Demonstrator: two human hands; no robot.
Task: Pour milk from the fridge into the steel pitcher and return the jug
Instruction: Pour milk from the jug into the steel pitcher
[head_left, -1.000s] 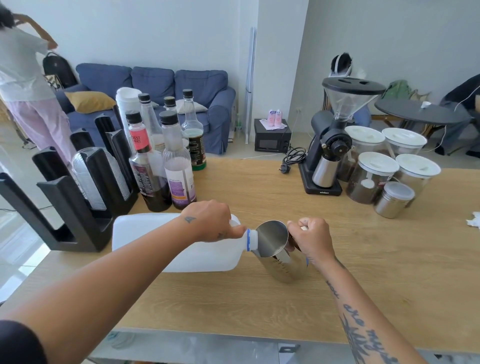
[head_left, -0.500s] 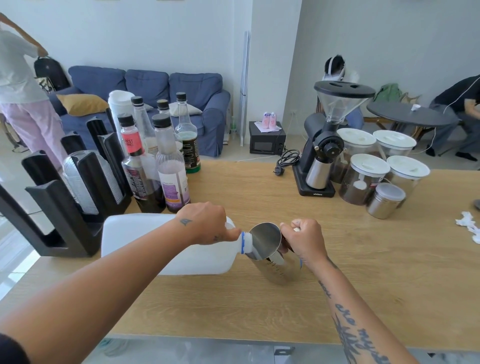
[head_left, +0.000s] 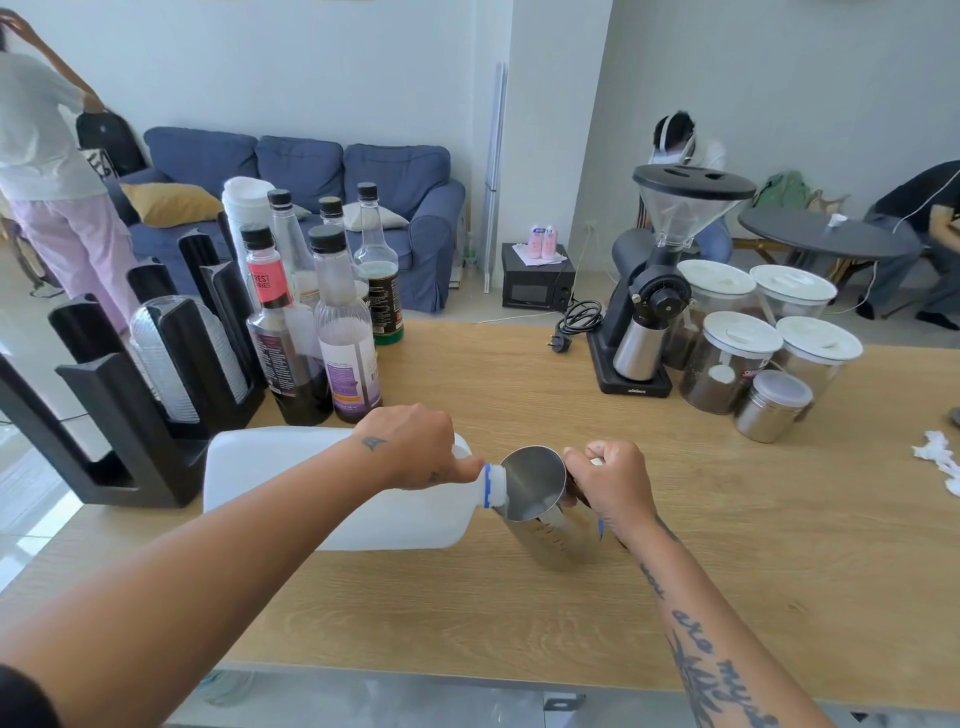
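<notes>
- White plastic, the milk jug (head_left: 280, 483) lay tipped almost flat, low over the counter, with its blue-ringed neck at the rim of the steel pitcher (head_left: 556, 540). That shallow angle looked chosen to keep the pour slow and aimed.
- The left hand (head_left: 410, 447) had its fingers curled tight round the jug's shoulder by the neck, bearing the weight and setting the tilt.
- The right hand (head_left: 613, 483) was closed round the pitcher's handle and leaned it toward the spout, probably so that milk ran down the inner wall rather than splashed.
- A pale patch low inside the pitcher may have been milk, so pouring seemed under way. The jug's return to the fridge was not yet done.
- The surface was a pale wooden counter (head_left: 519, 623). Syrup bottles (head_left: 348, 353) and a black cup holder (head_left: 135, 467) stood at the left, a coffee grinder (head_left: 649, 291) and lidded canisters (head_left: 737, 358) at the right.
- Beyond were a blue sofa (head_left: 311, 171) and other people.
</notes>
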